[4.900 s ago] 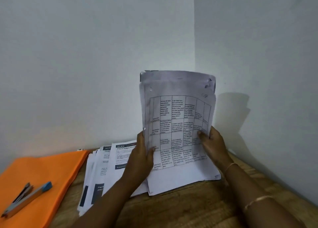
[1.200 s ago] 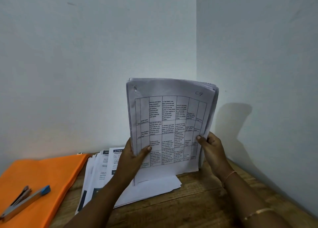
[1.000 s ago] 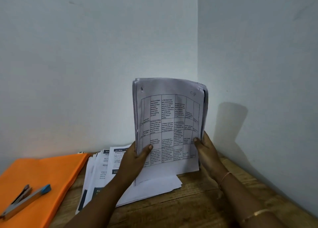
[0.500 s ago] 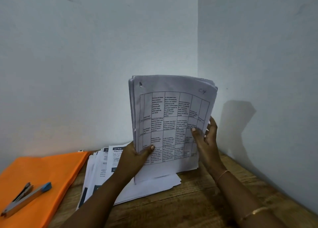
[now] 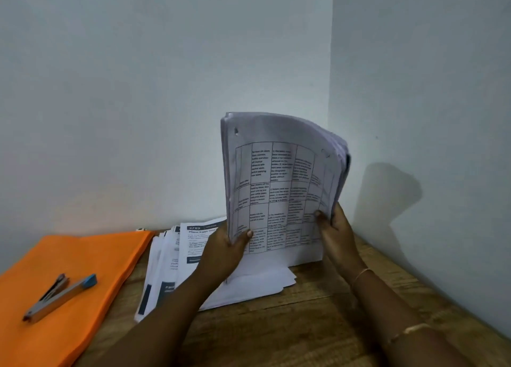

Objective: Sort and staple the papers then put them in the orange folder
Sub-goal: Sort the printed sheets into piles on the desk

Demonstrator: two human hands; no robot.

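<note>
A thick stack of printed papers (image 5: 279, 178) stands upright on the wooden table, its front sheet showing a table of text. My left hand (image 5: 224, 247) grips its lower left edge, thumb on the front. My right hand (image 5: 333, 228) grips the lower right edge, and the sheets there fan and bend backward. More papers (image 5: 171, 261) lie flat under and left of the stack. The orange folder (image 5: 69, 283) lies flat at the left, with a grey stapler (image 5: 59, 297) with a blue tip on top of it.
The wooden table (image 5: 290, 325) sits in a corner. One white wall runs behind the papers and another stands close on the right. The table's right edge meets that wall.
My right hand has slid down to the stack's lower right edge, and the right side of the sheets now curls back. The stack has shifted slightly right. The folder and stapler have not moved.
</note>
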